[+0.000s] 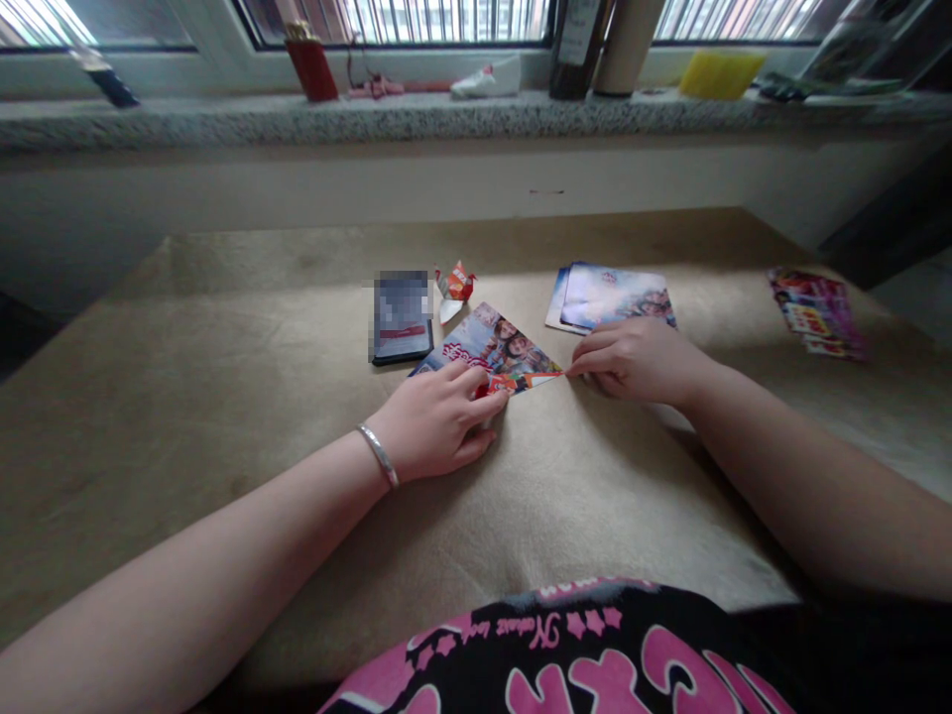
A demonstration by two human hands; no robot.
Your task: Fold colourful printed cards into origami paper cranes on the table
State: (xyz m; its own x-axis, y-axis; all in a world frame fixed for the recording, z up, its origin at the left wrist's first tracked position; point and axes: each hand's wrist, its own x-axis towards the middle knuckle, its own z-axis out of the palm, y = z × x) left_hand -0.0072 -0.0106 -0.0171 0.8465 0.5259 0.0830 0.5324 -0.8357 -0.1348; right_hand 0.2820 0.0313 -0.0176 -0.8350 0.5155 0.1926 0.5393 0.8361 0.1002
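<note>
A folded sheet of glossy printed paper (513, 342) lies on the table, with a photo of people on it and an orange-red folded strip along its near edge. My left hand (442, 416), with a silver bangle at the wrist, rests on its near left part, fingers spread and laid over the paper. At the paper's pointed right corner, the fingertips of my right hand (632, 362) are pinched together on the tip. Beyond the paper stands a small folded paper bird (455, 288) in red, orange and white. A phone (402, 317) with a blurred screen lies left of it.
Several printed sheets (617, 293) are stacked just behind my right hand. More pink and purple printed papers (816, 312) lie near the table's (297, 258) right edge. Along the granite windowsill (416, 119) stand a red bottle (310, 64), a dark bottle and a yellow block (720, 75).
</note>
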